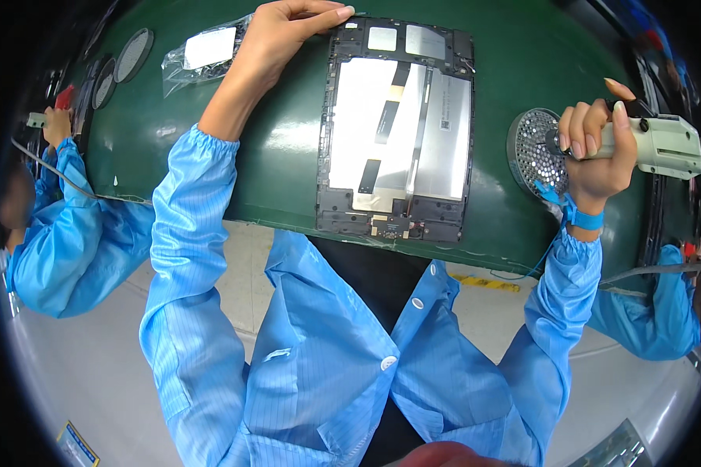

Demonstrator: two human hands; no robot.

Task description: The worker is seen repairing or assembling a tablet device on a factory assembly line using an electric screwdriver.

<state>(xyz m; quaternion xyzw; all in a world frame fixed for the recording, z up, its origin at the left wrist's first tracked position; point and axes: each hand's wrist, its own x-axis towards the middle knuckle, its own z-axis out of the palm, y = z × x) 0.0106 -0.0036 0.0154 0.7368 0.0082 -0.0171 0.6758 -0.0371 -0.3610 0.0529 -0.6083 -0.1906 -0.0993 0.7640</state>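
Note:
An opened tablet [343, 132] lies flat on the green table, its silver inner plates, black flex strips and small circuit board exposed. At its far left corner is my left hand [284, 31], thumb and fingertips closed together at the edge. My right hand [596, 148] is wrapped round a pale electric screwdriver [670, 148], held sideways with its front end toward a round dish [531, 144]. That dish is covered with small shiny metal pieces, too small to name surely. The fingers hide much of the screwdriver's front. A blue wrist strap [586, 218] circles my right wrist.
Beyond my left forearm lies a clear plastic bag [199, 62] with a white label. Two round dishes [134, 56] stand at the far left. A co-worker's blue sleeve [74, 226] is at the left, another person's sleeve [662, 311] at the right. The table's near edge [288, 229] runs before me.

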